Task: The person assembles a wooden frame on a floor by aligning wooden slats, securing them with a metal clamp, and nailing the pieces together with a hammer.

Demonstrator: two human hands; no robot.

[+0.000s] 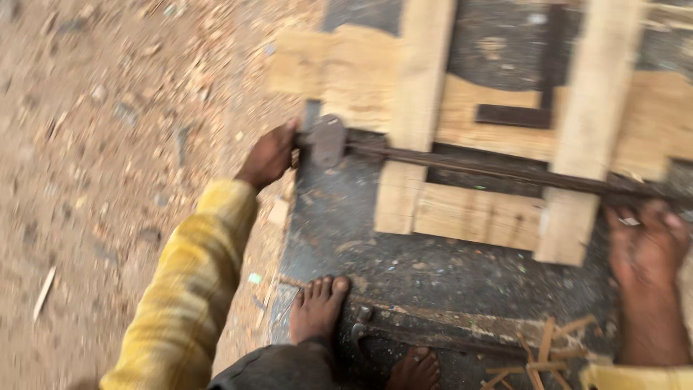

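Head view, looking down at my two hands over a dark work slab [346, 224].

Left hand [269, 155]: I see it at the end of a yellow sleeve [189, 289], fingers curled around the left end of a long metal bar clamp [498, 170], just beside its flat grey end plate [326, 139]. The grip is closed on the clamp end.

Right hand [647, 242]: it lies at the far right, palm down, fingers spread wide, fingertips touching or just beside the right end of the same bar. The blur keeps me from telling whether it presses the bar or the slab.

Bar clamp: it runs nearly level across the slab, from my left hand to my right, lying over a wooden frame [476, 115] of pale boards. Two upright planks [419, 108] cross wider flat boards; the bar passes over both planks.

A dark metal square [538, 108] rests on the frame above the bar, between the two planks.

Two bare feet [317, 307] stand at the near edge of the slab. Wood offcuts [541, 357] lie scattered near the right foot. To the left is bare ground [94, 130] strewn with shavings.
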